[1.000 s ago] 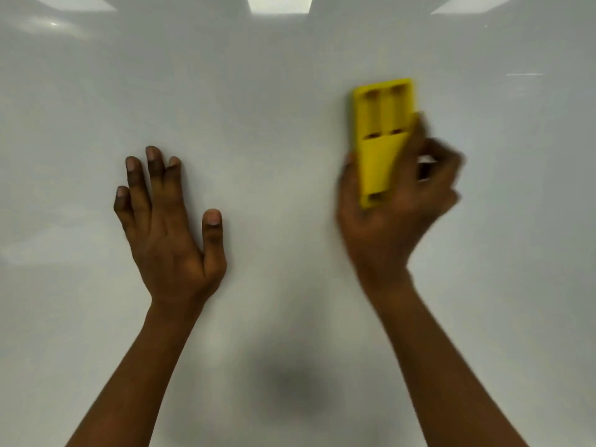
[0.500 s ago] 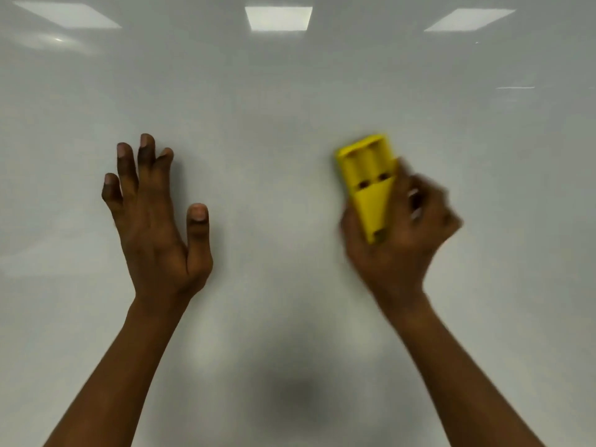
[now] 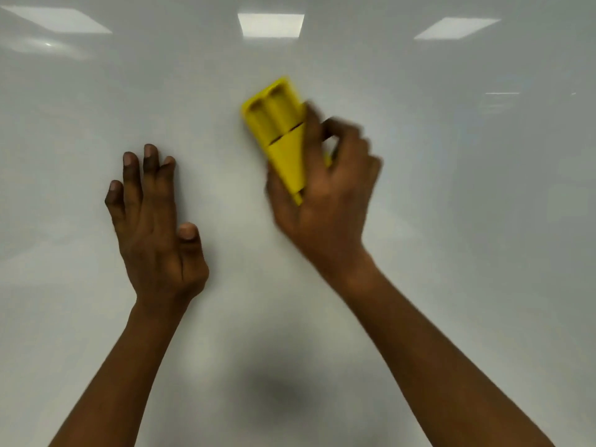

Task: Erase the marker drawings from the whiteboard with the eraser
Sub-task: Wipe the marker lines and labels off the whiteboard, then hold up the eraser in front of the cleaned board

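The whiteboard (image 3: 467, 221) fills the whole view, glossy and white, with no marker lines visible on it. My right hand (image 3: 325, 201) grips a yellow plastic eraser (image 3: 279, 130) and presses it against the board just above centre; the eraser tilts to the upper left and is motion-blurred. My left hand (image 3: 154, 227) lies flat on the board to the left, fingers spread, holding nothing.
Reflections of three ceiling light panels (image 3: 271, 24) show along the top of the board. A dark blurred reflection (image 3: 277, 391) sits low in the middle between my forearms.
My right hand swept the eraser down and then to the left, tilting its top leftward. My left hand stayed on the board, shifting only slightly.
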Action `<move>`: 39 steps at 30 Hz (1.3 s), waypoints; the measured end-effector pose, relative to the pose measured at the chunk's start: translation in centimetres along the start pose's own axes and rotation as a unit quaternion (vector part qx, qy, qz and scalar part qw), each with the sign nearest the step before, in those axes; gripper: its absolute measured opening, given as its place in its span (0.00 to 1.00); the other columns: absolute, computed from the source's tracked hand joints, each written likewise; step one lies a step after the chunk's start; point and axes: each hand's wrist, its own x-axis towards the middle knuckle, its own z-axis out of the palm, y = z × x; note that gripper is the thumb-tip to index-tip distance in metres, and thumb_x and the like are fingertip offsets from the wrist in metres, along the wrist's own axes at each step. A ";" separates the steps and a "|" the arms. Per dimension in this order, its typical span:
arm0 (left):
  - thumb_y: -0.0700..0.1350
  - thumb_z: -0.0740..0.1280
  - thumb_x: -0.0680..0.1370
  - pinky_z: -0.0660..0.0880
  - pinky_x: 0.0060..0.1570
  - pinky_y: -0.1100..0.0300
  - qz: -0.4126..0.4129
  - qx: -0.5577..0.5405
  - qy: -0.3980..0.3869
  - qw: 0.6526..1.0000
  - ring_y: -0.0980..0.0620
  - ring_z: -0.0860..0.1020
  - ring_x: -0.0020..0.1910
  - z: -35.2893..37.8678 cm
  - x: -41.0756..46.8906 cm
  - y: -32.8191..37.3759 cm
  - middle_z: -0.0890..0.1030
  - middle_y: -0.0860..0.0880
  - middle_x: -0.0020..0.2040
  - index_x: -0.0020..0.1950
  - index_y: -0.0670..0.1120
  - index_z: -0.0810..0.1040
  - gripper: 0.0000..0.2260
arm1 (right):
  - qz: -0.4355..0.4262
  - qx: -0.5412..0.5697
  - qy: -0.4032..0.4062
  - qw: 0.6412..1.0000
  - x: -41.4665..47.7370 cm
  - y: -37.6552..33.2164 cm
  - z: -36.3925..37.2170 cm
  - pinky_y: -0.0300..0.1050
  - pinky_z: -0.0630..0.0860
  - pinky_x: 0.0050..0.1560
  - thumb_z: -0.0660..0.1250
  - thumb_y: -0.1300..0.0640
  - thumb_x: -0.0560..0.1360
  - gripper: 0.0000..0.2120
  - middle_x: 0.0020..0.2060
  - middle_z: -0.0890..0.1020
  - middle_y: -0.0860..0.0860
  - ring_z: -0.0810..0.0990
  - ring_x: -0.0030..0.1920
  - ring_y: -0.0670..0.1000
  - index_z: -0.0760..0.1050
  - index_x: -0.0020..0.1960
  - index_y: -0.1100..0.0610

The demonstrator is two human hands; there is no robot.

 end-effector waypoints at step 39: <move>0.52 0.80 0.77 0.67 0.76 0.59 0.111 -0.103 -0.060 0.987 0.41 0.77 0.68 -3.3 -3.7 4.0 0.77 0.45 0.70 0.72 0.37 0.77 0.30 | -0.069 0.109 -0.165 0.978 -7.4 6.4 -9.8 0.54 0.76 0.64 0.73 0.50 0.79 0.27 0.68 0.75 0.55 0.74 0.66 0.58 0.74 0.73 0.62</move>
